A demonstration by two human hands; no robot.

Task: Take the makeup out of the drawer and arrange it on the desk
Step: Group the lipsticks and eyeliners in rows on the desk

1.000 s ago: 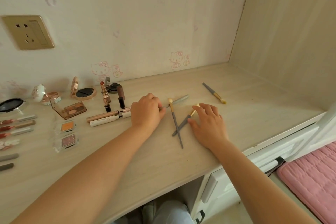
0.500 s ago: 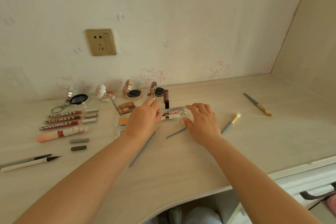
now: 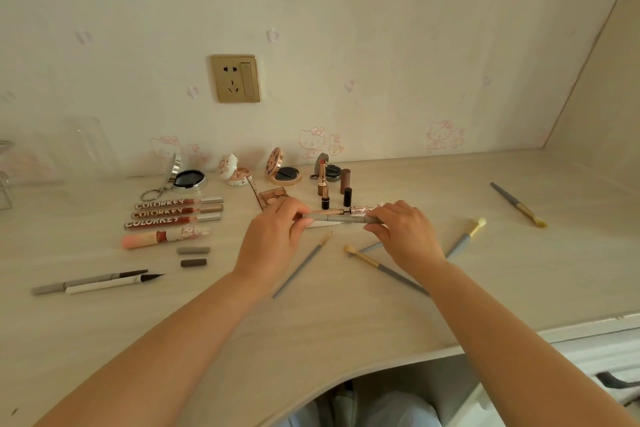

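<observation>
Since a moment ago both of my hands have come together on one grey pen (image 3: pixel 337 218), which now hangs level just above the desk (image 3: pixel 346 329) instead of lying among the brushes. Largest first: the desk carries nearly all the makeup, so I judge the drawer work done and the arranging in hand. At the back stand the open compacts (image 3: pixel 284 173) and lipsticks (image 3: pixel 322 180); to the left lies a neat row of lip gloss tubes (image 3: pixel 176 210), with two liner pens (image 3: pixel 100 281) nearer me. Four grey brushes (image 3: pixel 300 266) lie loose and askew around my wrists. My left hand (image 3: pixel 273 239) pinches one end of the pen, my right hand (image 3: pixel 403 236) pinches the other. Next, I think, the pen needs laying parallel beside the rose-gold pen (image 3: pixel 346 210) and white pen (image 3: pixel 323 225) beneath it, then the brushes want lining up.
</observation>
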